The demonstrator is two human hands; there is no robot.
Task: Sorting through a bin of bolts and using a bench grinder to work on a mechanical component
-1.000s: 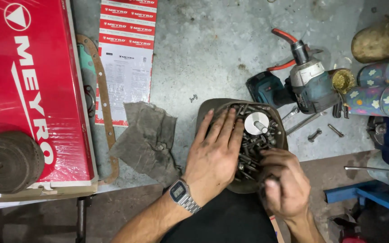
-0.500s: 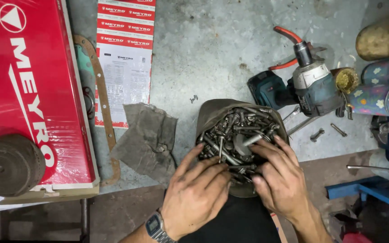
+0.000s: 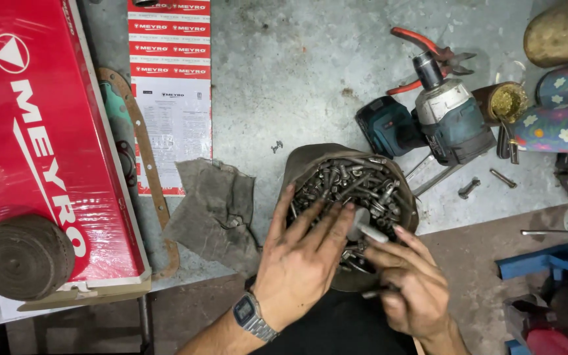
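The scene is evenly and fairly brightly lit by soft overhead light, with no hard-edged shadows. The grey metal worktop (image 3: 310, 79) takes a dull, mottled sheen rather than true glare. The plastic wrap on the red box (image 3: 41, 131) catches pale streaks of reflection along its upper part. The bolts in the round container (image 3: 356, 181) glint in small highlights. The left hand (image 3: 300, 266) casts only a faint shadow onto them. The area below the table edge is dim, and the dark cloth between the forearms loses detail. Focus is sharp across the centre. The right hand (image 3: 415, 286) shows slight softness. Wide-angle stretching bends things at the frame corners.
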